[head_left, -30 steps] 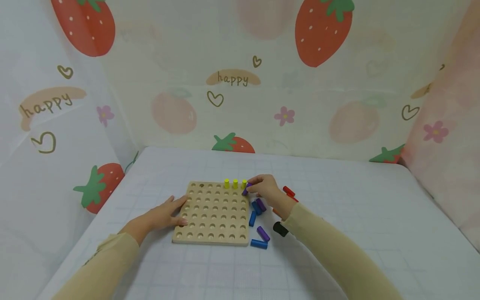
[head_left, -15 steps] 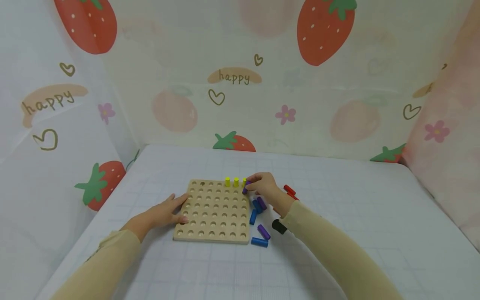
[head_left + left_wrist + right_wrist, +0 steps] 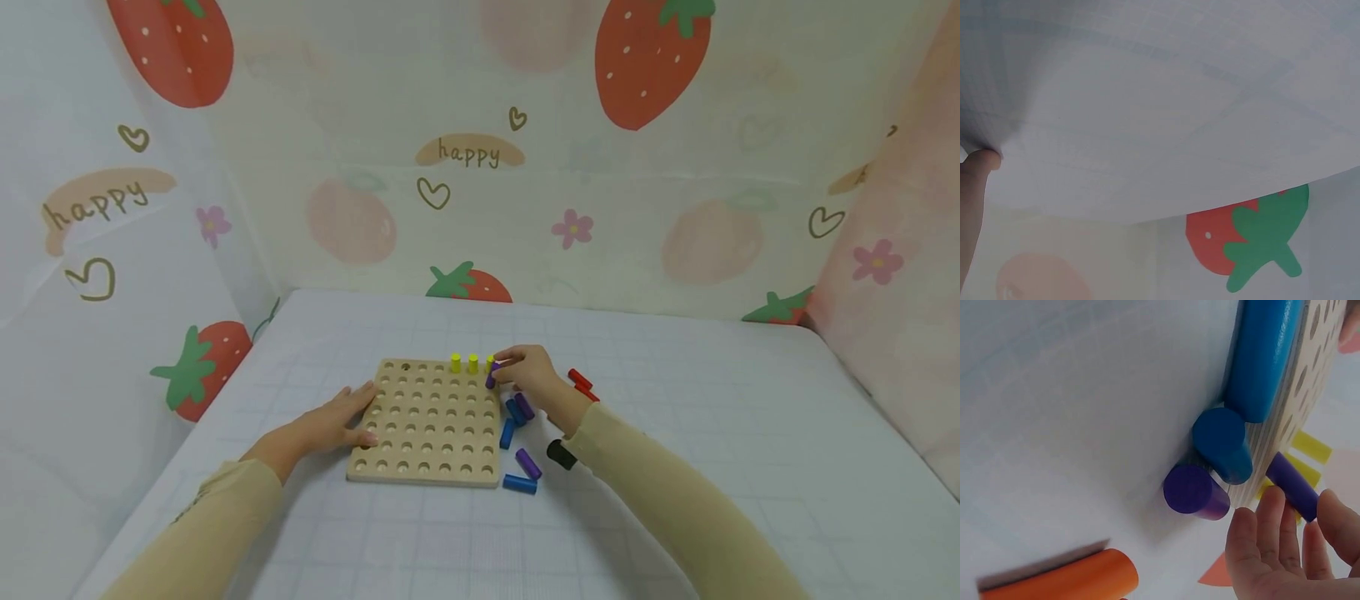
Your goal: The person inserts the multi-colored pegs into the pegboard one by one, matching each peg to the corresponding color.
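A square wooden pegboard (image 3: 420,480) with rows of round holes lies on the table. Three yellow pegs (image 3: 473,364) stand in its back row toward the right. My right hand (image 3: 534,375) pinches a purple peg (image 3: 1294,486) between thumb and fingers, its lower end over the board's right edge, just in front of the last yellow peg. On the board's left side rests my left hand (image 3: 330,423), fingers spread along the edge and thumb over the surface. Only one digit of the left hand shows in the left wrist view, against the white cloth.
Blue pegs (image 3: 520,484) and purple pegs (image 3: 528,463) lie loose along the board's right side. Red pegs (image 3: 580,379) and a black peg (image 3: 561,454) lie farther right, partly behind the right arm. An orange peg (image 3: 1063,581) shows in the right wrist view.
The purple peg in my right hand has tipped slightly more upright. My left hand stays on the board's left edge; the whole head view has shifted a little.
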Available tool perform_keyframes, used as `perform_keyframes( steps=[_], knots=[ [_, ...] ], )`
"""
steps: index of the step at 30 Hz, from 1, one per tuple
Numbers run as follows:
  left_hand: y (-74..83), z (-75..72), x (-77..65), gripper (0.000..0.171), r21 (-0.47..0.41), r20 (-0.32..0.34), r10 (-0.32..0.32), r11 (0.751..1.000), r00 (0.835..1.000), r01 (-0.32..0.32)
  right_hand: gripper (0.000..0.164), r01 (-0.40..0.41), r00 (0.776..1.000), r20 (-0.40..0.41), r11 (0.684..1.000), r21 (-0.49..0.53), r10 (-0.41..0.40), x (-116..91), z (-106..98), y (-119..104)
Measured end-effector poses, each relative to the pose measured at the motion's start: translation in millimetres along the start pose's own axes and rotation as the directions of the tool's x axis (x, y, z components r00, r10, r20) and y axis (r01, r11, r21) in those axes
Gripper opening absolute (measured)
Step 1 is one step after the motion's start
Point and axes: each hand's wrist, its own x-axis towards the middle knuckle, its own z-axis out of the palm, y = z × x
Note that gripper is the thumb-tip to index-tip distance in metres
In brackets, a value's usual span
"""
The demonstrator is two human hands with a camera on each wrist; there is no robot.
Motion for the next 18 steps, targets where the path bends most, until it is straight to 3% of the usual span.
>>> perform_keyframes(
  steps=[8, 15, 18],
  knots=[
    [-2.5, -1.0, -2.2, 0.101, -0.046, -0.004, 0.086, 0.995, 0.996, -0.087, 0.019, 0.005, 1.0, 0.001, 1.0, 0.007, -0.005, -3, -1, -1],
    [-1.2, 0.4, 0.2, 0.095, -0.002, 0.002, 0.04, 0.999, 0.999, -0.04, 0.023, 0.011, 1.0, -0.027, 0.999, -0.046, -0.012, -10, -8, -3],
    [-2.0, 0.7, 1.1, 0.095, 0.014, 0.003, 0.037, 0.999, 0.999, -0.037, 0.026, 0.007, 1.0, 0.008, 0.996, -0.092, -0.006, -10, -16, -2]
  ],
)
